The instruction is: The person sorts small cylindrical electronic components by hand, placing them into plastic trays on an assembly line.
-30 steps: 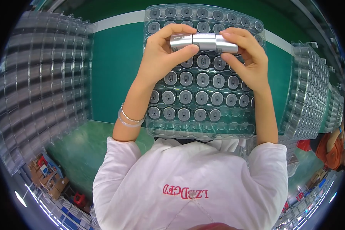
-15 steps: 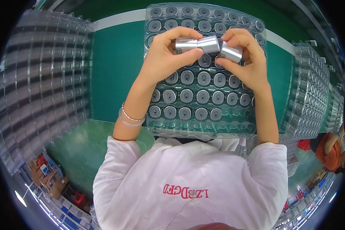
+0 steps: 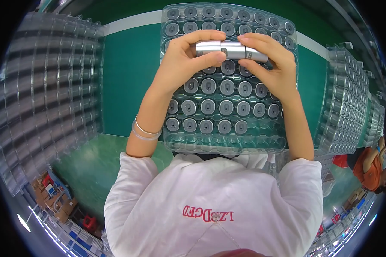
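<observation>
Above a clear plastic tray (image 3: 227, 144), my two hands hold silver metal cylinders end to end in one nearly straight line. My left hand (image 3: 180, 62) grips the left silver cylinder (image 3: 208, 49), thumb below and fingers above. Around the right silver cylinder (image 3: 255, 54), which has a dark mark on its side, the fingers and thumb of my right hand (image 3: 278, 62) are closed. Between them shows a shiny middle section (image 3: 233, 50), meeting both neighbours. Round grey-topped parts (image 3: 227, 87) stand upright in rows in the tray, some hidden beneath my hands.
The tray rests on a green table (image 3: 124, 85). Tall stacked clear trays (image 3: 51, 85) rise at the left. More stacked trays (image 3: 343, 103) holding round parts stand at the right. Beyond them, a person in orange (image 3: 370, 169) is at the far right.
The right cylinder was tilted against the middle section; now it lines up with it. My right hand has shifted slightly left and turned. My left hand keeps its grip.
</observation>
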The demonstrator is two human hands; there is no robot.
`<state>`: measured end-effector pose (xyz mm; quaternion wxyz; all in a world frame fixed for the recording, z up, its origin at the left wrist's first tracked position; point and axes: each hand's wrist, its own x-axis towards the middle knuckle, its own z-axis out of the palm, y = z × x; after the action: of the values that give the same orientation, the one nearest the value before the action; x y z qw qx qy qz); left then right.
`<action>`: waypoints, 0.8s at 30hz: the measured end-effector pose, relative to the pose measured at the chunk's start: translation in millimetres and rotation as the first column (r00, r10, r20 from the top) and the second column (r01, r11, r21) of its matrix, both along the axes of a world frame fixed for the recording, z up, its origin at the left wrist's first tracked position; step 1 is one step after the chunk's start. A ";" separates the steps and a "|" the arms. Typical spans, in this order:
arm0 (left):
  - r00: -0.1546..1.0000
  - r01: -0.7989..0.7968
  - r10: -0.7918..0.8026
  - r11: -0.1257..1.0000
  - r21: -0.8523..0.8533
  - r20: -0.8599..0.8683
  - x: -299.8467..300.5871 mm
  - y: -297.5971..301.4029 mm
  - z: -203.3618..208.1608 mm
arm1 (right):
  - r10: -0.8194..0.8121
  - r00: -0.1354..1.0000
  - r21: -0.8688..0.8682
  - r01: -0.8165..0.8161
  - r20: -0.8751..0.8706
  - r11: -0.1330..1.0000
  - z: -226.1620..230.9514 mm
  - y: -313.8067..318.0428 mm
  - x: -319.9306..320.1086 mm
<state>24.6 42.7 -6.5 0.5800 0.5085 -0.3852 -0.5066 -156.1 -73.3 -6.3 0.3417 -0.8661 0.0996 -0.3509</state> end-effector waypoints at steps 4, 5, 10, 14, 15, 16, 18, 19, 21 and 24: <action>0.997 0.075 -0.075 0.996 -0.052 0.002 0.4 0.1 -6.0 | -0.016 1.000 0.294 0.020 -0.016 0.956 -2.6 1.6 -1.7; 0.997 0.076 -0.076 0.996 -0.052 0.001 0.0 -0.1 -7.3 | -0.012 1.000 0.428 0.021 -0.022 0.903 -2.3 2.6 -2.2; 0.997 -0.063 0.063 0.998 -0.010 0.035 -4.4 -0.3 -2.5 | 0.009 0.998 0.579 0.025 -0.056 0.815 1.3 5.4 -3.4; 0.988 -0.034 0.046 0.996 -0.078 0.147 -1.9 -0.7 -5.9 | -0.033 0.997 0.740 0.071 -0.066 0.669 3.0 4.5 -2.6; 0.991 -0.048 0.054 0.997 -0.053 0.122 -0.6 -0.7 -4.9 | -0.033 0.997 0.740 0.072 -0.066 0.669 3.1 4.9 -2.3; 0.993 -0.060 0.063 0.998 -0.028 0.097 0.0 -1.0 -3.7 | -0.038 0.996 0.739 0.084 -0.078 0.668 3.2 5.9 -1.4; 0.995 -0.081 0.081 0.997 -0.011 0.052 -1.7 -2.0 -0.6 | -0.042 0.995 0.738 0.095 -0.090 0.668 2.9 7.1 0.8; 0.995 -0.100 0.100 0.995 0.006 0.008 -2.6 -2.1 0.7 | -0.045 0.995 0.741 0.095 -0.088 0.665 1.9 6.9 2.1; 0.995 -0.103 0.103 0.995 -0.007 -0.002 -2.5 -0.7 2.8 | -0.050 0.995 0.744 0.097 -0.086 0.661 1.9 7.8 3.8; 0.996 -0.092 0.092 0.995 -0.024 -0.001 -0.1 -1.3 -1.6 | -0.053 0.997 0.769 0.073 -0.051 0.635 2.8 9.6 5.5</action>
<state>24.5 41.4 -8.1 0.6088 0.5186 -0.3677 -0.4746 -150.7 -63.7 -3.5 0.6644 -0.6382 0.2737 -0.2763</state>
